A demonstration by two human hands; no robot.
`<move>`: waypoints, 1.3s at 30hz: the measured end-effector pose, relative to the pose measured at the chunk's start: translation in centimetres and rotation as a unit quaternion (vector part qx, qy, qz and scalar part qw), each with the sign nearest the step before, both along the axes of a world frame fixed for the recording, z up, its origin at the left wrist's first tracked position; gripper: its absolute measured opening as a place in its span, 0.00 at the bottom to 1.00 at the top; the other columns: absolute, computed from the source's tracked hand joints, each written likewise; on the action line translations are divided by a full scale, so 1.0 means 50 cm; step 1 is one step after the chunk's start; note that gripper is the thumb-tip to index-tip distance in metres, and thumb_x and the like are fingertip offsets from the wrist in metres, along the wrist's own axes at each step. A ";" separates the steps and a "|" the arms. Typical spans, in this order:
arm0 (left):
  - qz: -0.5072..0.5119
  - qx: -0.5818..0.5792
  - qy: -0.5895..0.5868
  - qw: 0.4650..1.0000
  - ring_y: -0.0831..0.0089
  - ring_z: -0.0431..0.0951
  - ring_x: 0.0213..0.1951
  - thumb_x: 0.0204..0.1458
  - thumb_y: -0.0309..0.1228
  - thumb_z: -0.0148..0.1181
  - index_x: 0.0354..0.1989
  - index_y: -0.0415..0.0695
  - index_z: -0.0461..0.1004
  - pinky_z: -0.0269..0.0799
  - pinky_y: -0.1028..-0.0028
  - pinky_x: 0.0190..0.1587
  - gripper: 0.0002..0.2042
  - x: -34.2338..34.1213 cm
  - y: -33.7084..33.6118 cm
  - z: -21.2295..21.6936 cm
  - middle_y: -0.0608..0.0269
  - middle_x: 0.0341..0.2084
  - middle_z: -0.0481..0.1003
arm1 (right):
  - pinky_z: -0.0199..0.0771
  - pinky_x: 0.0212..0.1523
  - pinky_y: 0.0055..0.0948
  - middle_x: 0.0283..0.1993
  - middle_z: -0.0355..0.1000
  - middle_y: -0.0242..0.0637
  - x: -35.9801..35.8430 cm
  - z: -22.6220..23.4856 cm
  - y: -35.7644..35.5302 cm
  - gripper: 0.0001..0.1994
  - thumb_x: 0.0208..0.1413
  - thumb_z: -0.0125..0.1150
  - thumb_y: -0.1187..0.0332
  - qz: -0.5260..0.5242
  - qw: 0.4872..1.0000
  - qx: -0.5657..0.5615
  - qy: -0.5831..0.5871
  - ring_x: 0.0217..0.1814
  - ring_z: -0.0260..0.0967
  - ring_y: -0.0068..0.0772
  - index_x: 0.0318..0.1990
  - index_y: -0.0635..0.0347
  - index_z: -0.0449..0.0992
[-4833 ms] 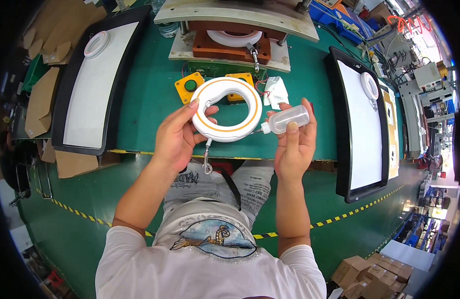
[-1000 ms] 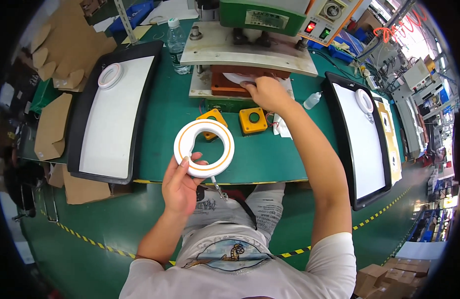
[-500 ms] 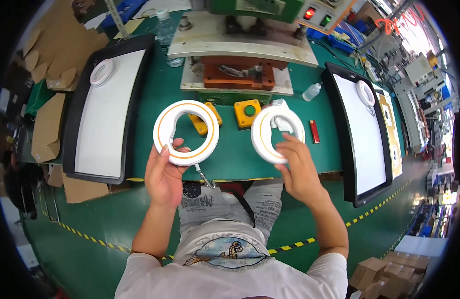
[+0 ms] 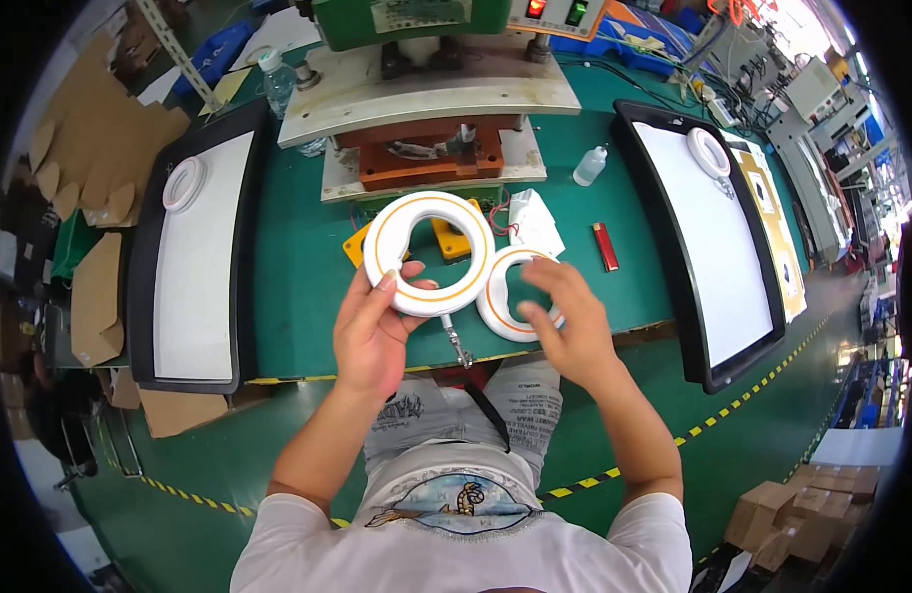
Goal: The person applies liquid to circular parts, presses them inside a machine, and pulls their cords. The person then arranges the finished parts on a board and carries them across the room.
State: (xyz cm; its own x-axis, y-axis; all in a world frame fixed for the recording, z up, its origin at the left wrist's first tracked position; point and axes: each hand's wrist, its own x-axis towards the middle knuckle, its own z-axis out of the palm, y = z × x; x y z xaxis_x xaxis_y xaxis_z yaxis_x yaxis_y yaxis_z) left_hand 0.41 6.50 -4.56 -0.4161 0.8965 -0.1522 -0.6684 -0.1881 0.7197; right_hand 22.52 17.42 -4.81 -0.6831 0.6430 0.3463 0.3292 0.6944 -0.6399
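My left hand (image 4: 372, 331) grips a white plastic ring (image 4: 384, 247) with an orange line round its face, thumb on the lower left rim. From that ring's bottom dangles a small metal clasp (image 4: 457, 341). A second white ring (image 4: 497, 311), also orange-lined, looks to lie on the green table, partly covered by the first. Over its right side hovers my right hand (image 4: 577, 321), thumb and fingers apart; whether they touch the rim is hard to see. Just beyond is a crumpled white sheet (image 4: 535, 223). Yellow button boxes (image 4: 454, 239) show through and behind the held ring.
A green press (image 4: 407, 22) with a brown fixture (image 4: 397, 170) stands ahead. Black-rimmed trays at left (image 4: 241, 247) and right (image 4: 678, 287) each carry a ring. A red lighter-like stick (image 4: 604, 247), small squeeze bottle (image 4: 590, 166) and clear water bottle (image 4: 277, 84) are on the table.
My left hand has carried its ring rightward. The second ring has gone down toward the table and nearer me, with my right hand over it. The view has shifted slightly.
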 end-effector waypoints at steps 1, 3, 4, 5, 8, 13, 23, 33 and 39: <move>-0.005 0.002 0.001 1.000 0.66 0.77 0.46 0.62 0.30 0.47 0.60 0.38 0.59 0.76 0.65 0.48 0.19 0.000 0.003 0.002 0.55 0.48 0.73 | 0.68 0.58 0.37 0.59 0.65 0.48 -0.016 0.013 0.010 0.21 0.58 0.59 0.70 -0.008 0.999 -0.032 0.025 0.58 0.68 0.45 0.57 0.66 0.65; -0.013 0.005 0.001 1.000 0.65 0.77 0.46 0.62 0.30 0.47 0.60 0.39 0.59 0.76 0.63 0.49 0.19 0.006 0.023 0.012 0.55 0.48 0.72 | 0.70 0.55 0.33 0.61 0.64 0.48 -0.070 0.008 0.017 0.24 0.61 0.55 0.68 -0.047 0.943 -0.262 0.199 0.59 0.68 0.40 0.62 0.68 0.60; -0.019 0.015 0.000 1.000 0.65 0.77 0.46 0.62 0.30 0.48 0.60 0.40 0.59 0.76 0.62 0.49 0.19 0.009 0.033 0.017 0.55 0.48 0.72 | 0.72 0.53 0.31 0.63 0.62 0.48 -0.086 0.014 0.028 0.26 0.63 0.53 0.67 -0.047 0.922 -0.319 0.213 0.59 0.67 0.35 0.65 0.69 0.56; -0.024 0.018 0.000 1.000 0.65 0.77 0.46 0.62 0.30 0.48 0.60 0.40 0.59 0.76 0.62 0.49 0.19 0.006 0.041 0.020 0.55 0.48 0.72 | 0.72 0.54 0.32 0.62 0.63 0.48 -0.106 0.019 0.034 0.25 0.64 0.52 0.68 -0.047 0.902 -0.360 0.233 0.58 0.68 0.36 0.65 0.69 0.56; -0.030 0.011 0.023 0.999 0.65 0.76 0.48 0.62 0.30 0.48 0.60 0.40 0.60 0.76 0.62 0.50 0.19 -0.002 0.062 0.029 0.55 0.48 0.72 | 0.74 0.52 0.33 0.60 0.64 0.48 -0.142 0.043 0.044 0.23 0.62 0.53 0.71 -0.045 0.866 -0.415 0.275 0.55 0.72 0.37 0.62 0.71 0.59; 0.051 0.031 0.125 0.990 0.65 0.66 0.60 0.62 0.28 0.46 0.69 0.40 0.47 0.67 0.62 0.58 0.27 -0.006 0.088 0.044 0.53 0.63 0.59 | 0.77 0.49 0.32 0.58 0.65 0.48 -0.172 0.056 0.077 0.22 0.61 0.54 0.73 -0.060 0.856 -0.389 0.335 0.53 0.73 0.37 0.60 0.73 0.61; 0.038 0.108 0.187 0.976 0.64 0.42 0.71 0.60 0.25 0.48 0.70 0.33 0.41 0.39 0.68 0.70 0.32 -0.058 0.147 0.007 0.51 0.70 0.45 | 0.70 0.47 0.34 0.47 0.73 0.48 -0.230 0.032 0.158 0.17 0.63 0.52 0.65 -0.149 0.966 -0.097 0.189 0.46 0.72 0.40 0.54 0.68 0.69; 0.090 -0.025 0.414 0.905 0.70 0.70 0.42 0.56 0.30 0.54 0.43 0.36 0.69 0.66 0.70 0.45 0.11 -0.137 0.220 0.002 0.49 0.40 0.71 | 0.65 0.53 0.43 0.48 0.71 0.53 -0.287 0.008 0.276 0.14 0.58 0.48 0.64 -0.108 0.989 -0.038 0.092 0.52 0.65 0.59 0.44 0.63 0.74; 0.122 -0.104 0.548 0.821 0.51 0.69 0.43 0.53 0.35 0.57 0.38 0.33 0.70 0.64 0.59 0.52 0.15 -0.139 0.248 -0.011 0.43 0.34 0.72 | 0.65 0.56 0.42 0.51 0.72 0.49 -0.312 -0.023 0.367 0.15 0.56 0.48 0.68 -0.057 0.984 0.167 -0.040 0.54 0.66 0.53 0.49 0.61 0.73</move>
